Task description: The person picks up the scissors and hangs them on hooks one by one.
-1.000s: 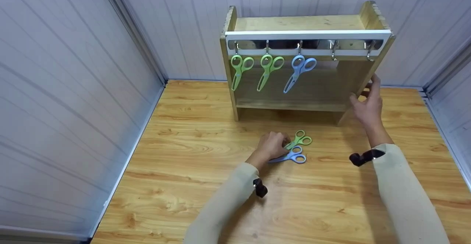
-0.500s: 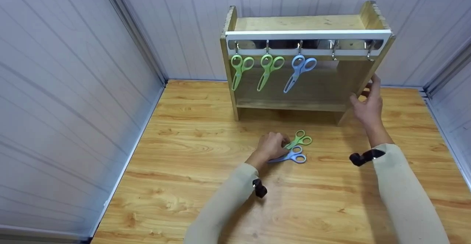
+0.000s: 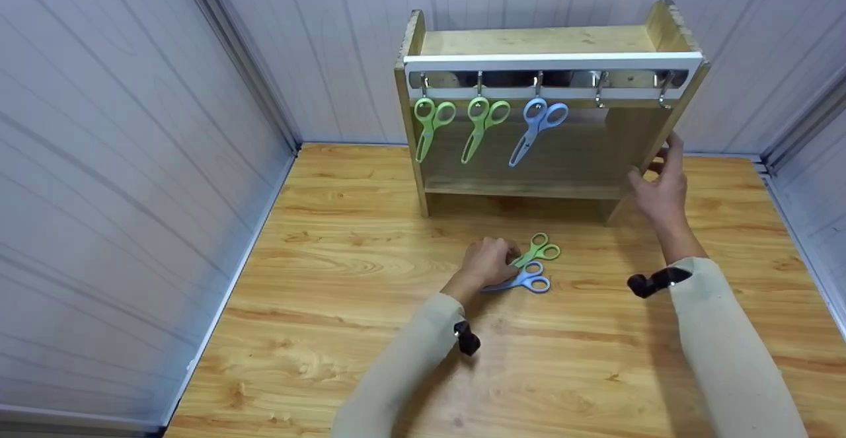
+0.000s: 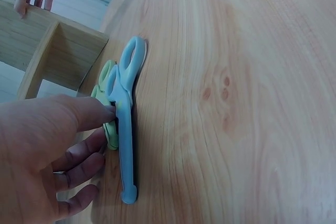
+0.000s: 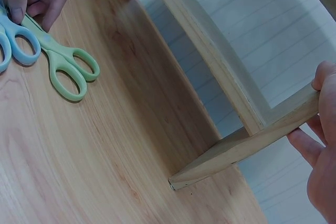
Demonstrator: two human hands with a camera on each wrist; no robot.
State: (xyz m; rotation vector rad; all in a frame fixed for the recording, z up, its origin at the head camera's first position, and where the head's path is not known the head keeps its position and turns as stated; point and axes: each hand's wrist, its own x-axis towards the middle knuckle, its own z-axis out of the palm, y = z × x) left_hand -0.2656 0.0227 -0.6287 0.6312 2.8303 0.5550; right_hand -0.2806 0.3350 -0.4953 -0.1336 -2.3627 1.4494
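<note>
In front of the rack, my left hand pinches the green scissors, handles best left free; my right hand grips the rack, best firmly.

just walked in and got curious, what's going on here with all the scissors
A person's left hand pinches the green scissors by the blades, down on the table beside the blue scissors. The right hand holds the side of a wooden shelf. On its front, in the head view, two hanging green pairs and one hanging blue pair take up the three leftmost hooks; the two rightmost hooks are bare.
</note>
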